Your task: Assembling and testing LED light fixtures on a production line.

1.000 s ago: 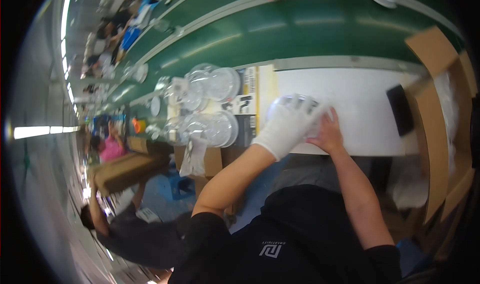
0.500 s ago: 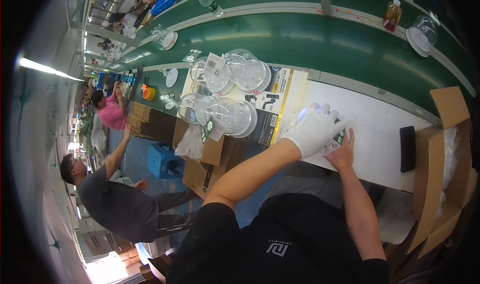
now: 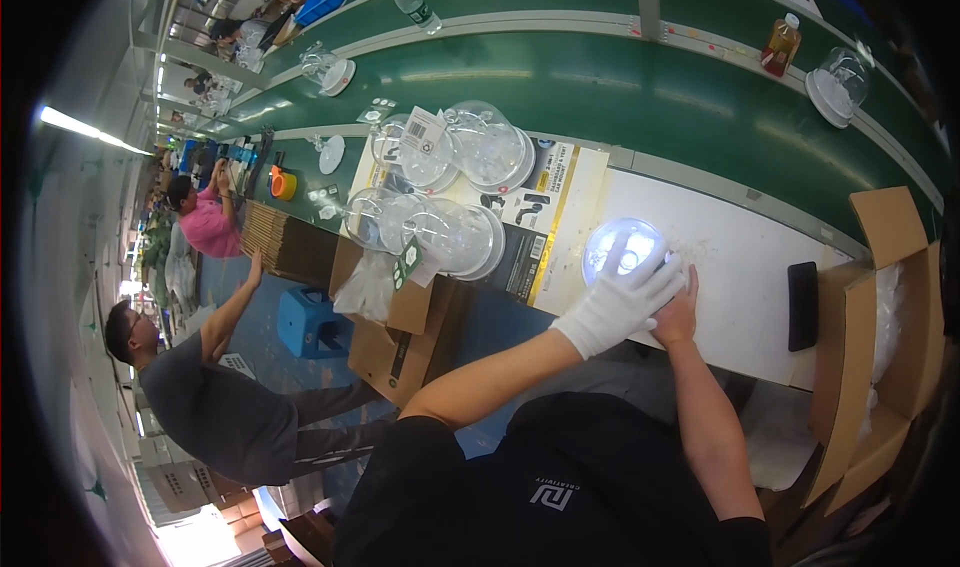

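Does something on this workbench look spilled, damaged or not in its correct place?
Perhaps: small specks show on the white work surface, right of the lit dome near the gloved left hand. They interrupt the mostly plain white; whether crumbs or scuffs, I cannot tell.

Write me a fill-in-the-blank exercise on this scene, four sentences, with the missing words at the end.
1. The left hand wears a ____ glove.
2. The clear dome nearest that hand is giving off ____.
3. The flat black object lies on the white tabletop, farther to the ____ in the picture than the right hand.
4. The stool on the floor is coloured ____.

Missing words: white; light; right; blue.
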Demonstrator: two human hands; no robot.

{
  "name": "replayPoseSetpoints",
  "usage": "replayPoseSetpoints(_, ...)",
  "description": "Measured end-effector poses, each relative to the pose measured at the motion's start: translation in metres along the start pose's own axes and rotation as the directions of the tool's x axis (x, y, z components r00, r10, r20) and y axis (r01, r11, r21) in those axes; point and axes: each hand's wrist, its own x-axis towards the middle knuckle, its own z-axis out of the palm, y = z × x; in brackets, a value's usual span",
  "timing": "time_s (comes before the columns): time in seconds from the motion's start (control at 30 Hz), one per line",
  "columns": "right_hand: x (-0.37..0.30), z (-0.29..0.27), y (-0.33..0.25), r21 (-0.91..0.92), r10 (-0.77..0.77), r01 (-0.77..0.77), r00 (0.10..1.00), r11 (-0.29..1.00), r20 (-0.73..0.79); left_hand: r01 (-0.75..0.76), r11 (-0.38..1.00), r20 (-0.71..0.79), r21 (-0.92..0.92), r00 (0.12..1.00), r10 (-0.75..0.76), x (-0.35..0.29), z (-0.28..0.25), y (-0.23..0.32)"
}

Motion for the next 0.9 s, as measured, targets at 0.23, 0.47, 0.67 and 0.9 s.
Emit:
replayPoseSetpoints(0.23, 0.0, 0.016, 0.006, 0.044, 0.014, -0.012, 0.999, 0.999, -0.05, 0.116, 0.982, 0.003, -0.147, 0.993, -0.117, -0.034, 0.035, 0.035)
replayPoseSetpoints(0.47, -0.001, 0.019, 0.009, 0.061, 0.042, -0.042, 0.999, 0.997, 0.003, 0.213, 0.822, -0.236, -0.529, 0.893, -0.383, -0.111, 0.018, 0.028)
replayPoseSetpoints(0.67, 0.0, 0.019, 0.011, 0.077, 0.033, -0.039, 0.996, 0.996, 0.083, 0.634, 0.4, -0.146, -0.662, 0.414, -0.898, -0.191, 0.069, -0.011)
replayPoseSetpoints(0.9, -0.004, 0.007, 0.002, 0.127, -0.026, 0.034, 0.998, 0.991, -0.063, 0.571, 0.521, -0.199, -0.635, 0.531, -0.824, -0.139, 0.033, -0.025)
